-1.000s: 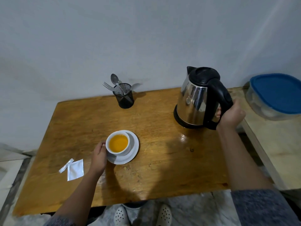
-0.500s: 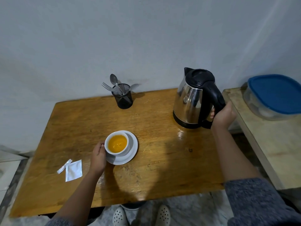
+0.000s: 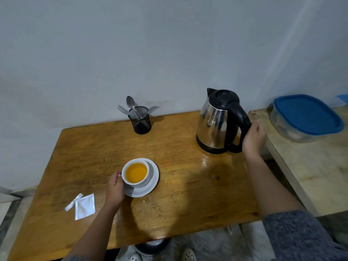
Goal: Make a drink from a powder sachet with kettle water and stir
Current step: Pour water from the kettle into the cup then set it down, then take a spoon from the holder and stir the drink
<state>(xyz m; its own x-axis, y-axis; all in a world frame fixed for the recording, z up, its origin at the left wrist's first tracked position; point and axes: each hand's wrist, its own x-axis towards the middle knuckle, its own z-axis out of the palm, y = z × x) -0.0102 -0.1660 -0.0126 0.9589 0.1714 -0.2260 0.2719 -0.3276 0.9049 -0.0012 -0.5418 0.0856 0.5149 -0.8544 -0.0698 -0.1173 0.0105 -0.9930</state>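
On wooden table (image 3: pixel 188 194), your left hand (image 3: pixel 115 188) curls against side of white cup (image 3: pixel 136 172), orange drink inside, cup on saucer (image 3: pixel 150 182). Your right hand (image 3: pixel 254 138) half-closed at kettle (image 3: pixel 218 121) handle, kettle upright near back right edge; firm grip unclear. Torn sachet (image 3: pixel 84 206) lies flat left of cup, spoons in black holder (image 3: pixel 142 122) at back

The right hand (image 3: pixel 253 140) hides part of the kettle (image 3: pixel 216 121) handle; shoes (image 3: pixel 188 255) are cut off below.
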